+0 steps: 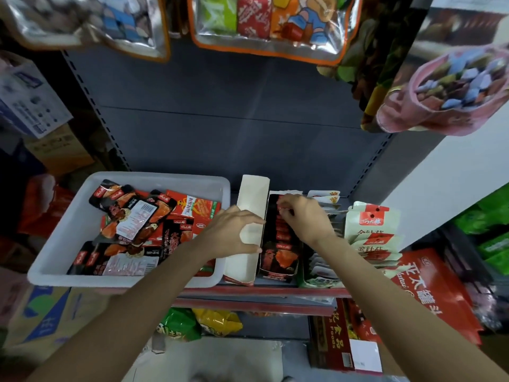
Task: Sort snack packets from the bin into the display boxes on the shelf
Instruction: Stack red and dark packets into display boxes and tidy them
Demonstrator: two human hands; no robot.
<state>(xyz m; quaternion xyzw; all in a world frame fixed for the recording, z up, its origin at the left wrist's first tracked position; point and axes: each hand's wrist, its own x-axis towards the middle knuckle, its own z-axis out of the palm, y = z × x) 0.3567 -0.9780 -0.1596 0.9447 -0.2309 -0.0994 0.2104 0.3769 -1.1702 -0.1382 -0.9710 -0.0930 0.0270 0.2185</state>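
A white plastic bin (68,235) sits on the shelf at the left, holding several black-and-red and red snack packets (129,219). To its right stands a black display box (281,260) with a row of black-and-red packets inside. Its cream lid flap (253,199) stands open on the left side. My left hand (234,230) grips the edge of that flap between thumb and fingers. My right hand (305,216) is over the far part of the box, with fingers curled on the tops of the packets in the row.
White packets in display boxes (371,230) stand right of the black box. A red box (429,288) lies at the right. Large snack bags (270,23) hang overhead. Green and yellow bags (198,323) sit on the lower shelf. Cardboard cartons (41,315) are at the left.
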